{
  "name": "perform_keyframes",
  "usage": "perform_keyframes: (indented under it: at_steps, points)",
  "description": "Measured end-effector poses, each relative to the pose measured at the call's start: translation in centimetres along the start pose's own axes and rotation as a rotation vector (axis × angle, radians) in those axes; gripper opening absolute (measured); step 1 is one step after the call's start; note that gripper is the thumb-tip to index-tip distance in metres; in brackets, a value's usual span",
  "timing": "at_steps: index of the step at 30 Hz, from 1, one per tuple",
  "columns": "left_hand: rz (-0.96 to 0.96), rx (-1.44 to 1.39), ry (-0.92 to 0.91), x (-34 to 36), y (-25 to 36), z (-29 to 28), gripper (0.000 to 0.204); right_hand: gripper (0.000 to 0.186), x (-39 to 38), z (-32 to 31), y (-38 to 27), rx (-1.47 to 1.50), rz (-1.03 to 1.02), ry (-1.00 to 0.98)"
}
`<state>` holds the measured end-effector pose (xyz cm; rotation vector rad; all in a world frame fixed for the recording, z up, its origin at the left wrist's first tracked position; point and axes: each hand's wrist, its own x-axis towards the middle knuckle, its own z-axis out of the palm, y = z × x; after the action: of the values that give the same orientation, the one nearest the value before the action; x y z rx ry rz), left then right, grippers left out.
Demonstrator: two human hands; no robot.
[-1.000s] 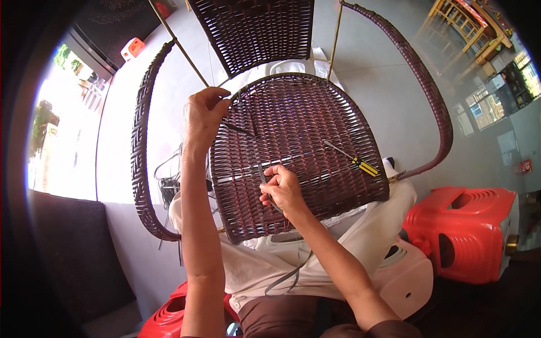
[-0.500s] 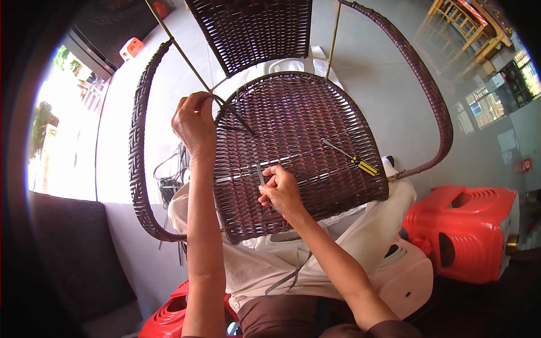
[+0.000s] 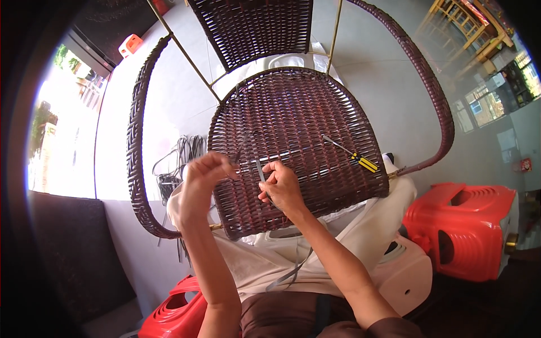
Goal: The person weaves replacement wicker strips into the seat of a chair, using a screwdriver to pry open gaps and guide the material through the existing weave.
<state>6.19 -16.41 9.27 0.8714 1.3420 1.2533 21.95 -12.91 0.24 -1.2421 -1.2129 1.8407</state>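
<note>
A dark brown woven wicker chair seat [image 3: 298, 118] lies across my lap. My left hand [image 3: 204, 173] is at the seat's left edge, fingers curled and a little blurred; whether a strip is between them is not visible. Over the front middle of the seat, my right hand [image 3: 282, 186] pinches a grey flat strip [image 3: 260, 169], which stands up from the weave beside the thumb. Its loose tail [image 3: 290, 275] hangs over my lap. A screwdriver [image 3: 360, 160] with a yellow and black handle rests on the right part of the seat.
The wicker backrest [image 3: 256, 28] rises beyond the seat, with curved armrests [image 3: 138, 129] on both sides. Loose dark strips [image 3: 183, 160] lie on the floor at left. Red plastic stools [image 3: 468, 225] stand right and lower left; a pale stool [image 3: 406, 276] is under me.
My left hand has come down and nearer from the seat's far left corner, where it held up a dark strip. My right hand stays nearly in place. The chair has shifted slightly.
</note>
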Motion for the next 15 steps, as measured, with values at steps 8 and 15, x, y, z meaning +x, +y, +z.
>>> perform_keyframes:
  at_steps: [8,15]
  points:
    - [0.183,0.587,0.117,-4.5,-3.5,4.4,0.010,0.020,-0.2,-0.1,0.0,-0.104,-0.087,-0.010]
    - [0.274,0.792,0.107,-4.4,-3.9,4.4,0.009,0.022,2.6,-0.7,-3.1,-0.343,-0.076,0.136]
